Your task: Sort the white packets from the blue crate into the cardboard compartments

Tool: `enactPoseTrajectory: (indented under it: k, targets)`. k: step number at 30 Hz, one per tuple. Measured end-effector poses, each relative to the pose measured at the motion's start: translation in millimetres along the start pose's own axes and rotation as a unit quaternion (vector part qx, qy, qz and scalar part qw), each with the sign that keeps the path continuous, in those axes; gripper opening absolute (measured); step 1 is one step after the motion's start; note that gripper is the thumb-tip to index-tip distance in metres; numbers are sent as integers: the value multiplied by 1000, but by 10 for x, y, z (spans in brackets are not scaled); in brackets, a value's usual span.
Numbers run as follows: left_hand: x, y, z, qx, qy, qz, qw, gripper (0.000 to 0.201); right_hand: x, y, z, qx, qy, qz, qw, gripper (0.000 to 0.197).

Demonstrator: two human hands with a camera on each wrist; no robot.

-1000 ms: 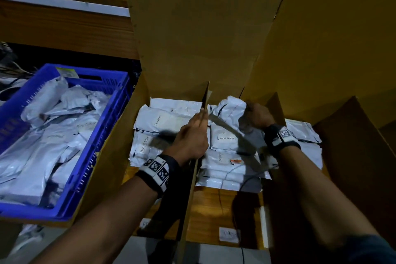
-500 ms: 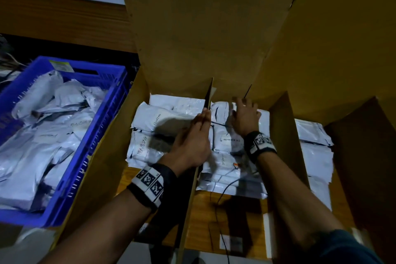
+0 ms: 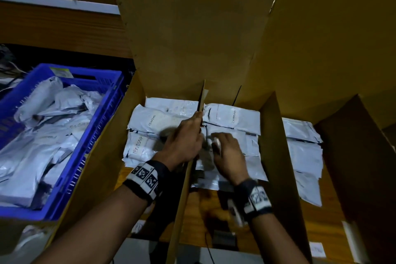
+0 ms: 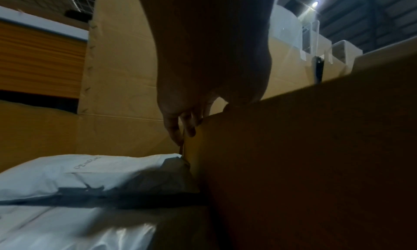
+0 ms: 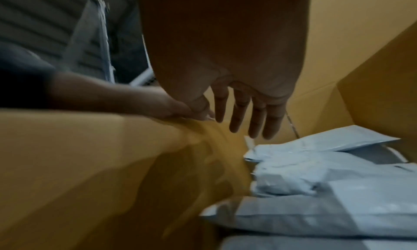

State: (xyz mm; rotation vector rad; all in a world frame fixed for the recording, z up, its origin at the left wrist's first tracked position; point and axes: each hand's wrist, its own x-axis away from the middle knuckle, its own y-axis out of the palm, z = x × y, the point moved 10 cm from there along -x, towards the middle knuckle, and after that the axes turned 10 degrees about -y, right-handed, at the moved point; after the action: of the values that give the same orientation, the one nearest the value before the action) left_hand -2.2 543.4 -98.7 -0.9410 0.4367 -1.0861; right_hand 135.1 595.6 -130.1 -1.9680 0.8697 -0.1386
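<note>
A tall cardboard box (image 3: 192,28) is stood beyond both hands, split by a divider (image 3: 182,195) running between them. A blue crate (image 3: 94,135), heaped with white packets (image 3: 42,146), is seen well to the left of the left hand. More packets (image 3: 231,118) are stacked flat under and ahead of the right hand (others lie beneath the left). The divider's top edge is gripped by the left hand (image 3: 182,143). The right hand (image 3: 229,156) is held open, fingers (image 5: 255,118) straight, holding nothing.
</note>
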Motion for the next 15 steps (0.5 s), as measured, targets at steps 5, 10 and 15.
enactPoseTrajectory:
  k: [5,10,15]
  targets:
    - [423,-259,74,22,-8,72,997,37,481,-98,-740,-132,-35,33,990,40]
    - [1048,-324,-137,26,-39,91,995,26,815,-23,-1037,-104,-53,-18,993,40]
    - [1748,-474,-524,18,-62,101,993,20,1074,91,-1149,-44,-58,-66,995,35]
